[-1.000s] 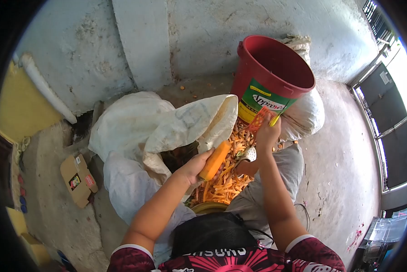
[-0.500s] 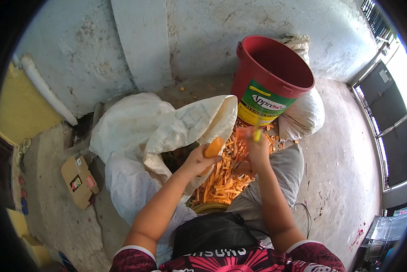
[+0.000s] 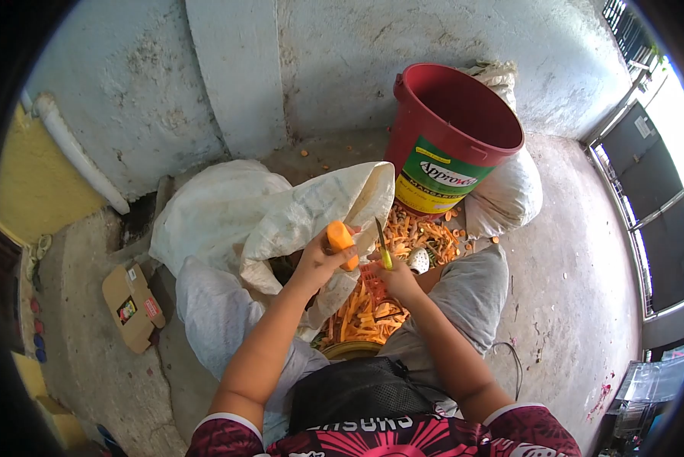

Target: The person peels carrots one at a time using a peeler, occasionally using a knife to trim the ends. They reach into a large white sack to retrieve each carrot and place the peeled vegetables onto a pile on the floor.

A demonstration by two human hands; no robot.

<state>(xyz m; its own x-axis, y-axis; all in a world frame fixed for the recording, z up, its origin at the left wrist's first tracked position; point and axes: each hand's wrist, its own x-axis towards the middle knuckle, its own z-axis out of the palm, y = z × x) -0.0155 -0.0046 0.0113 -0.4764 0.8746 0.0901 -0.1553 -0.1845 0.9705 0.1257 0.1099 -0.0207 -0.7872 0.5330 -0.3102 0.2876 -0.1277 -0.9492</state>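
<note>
My left hand (image 3: 318, 263) is wrapped around a thick peeled carrot (image 3: 341, 239), whose blunt end points up beside the mouth of a white woven sack (image 3: 311, 202). In my right hand (image 3: 400, 282) is a knife (image 3: 387, 260) with a yellow handle, its thin dark blade pointing up and standing apart from the carrot. Below both hands lies a heap of orange peelings (image 3: 355, 321), with a yellowish basin rim (image 3: 349, 349) at its near edge. A red-orange plastic lattice piece (image 3: 373, 282) sits by my right hand; most of it is hidden.
A red margarine bucket (image 3: 452, 126) stands near the wall, with another filled white sack (image 3: 509, 199) behind it. Scraps (image 3: 425, 236) cover the floor in front, near a white perforated shoe (image 3: 418, 260). A flattened cardboard box (image 3: 132, 308) lies at left.
My right hand has come left and down with the knife, which was blurred before and is now distinct. My left hand has shifted slightly left, and the carrot is tipped more upright.
</note>
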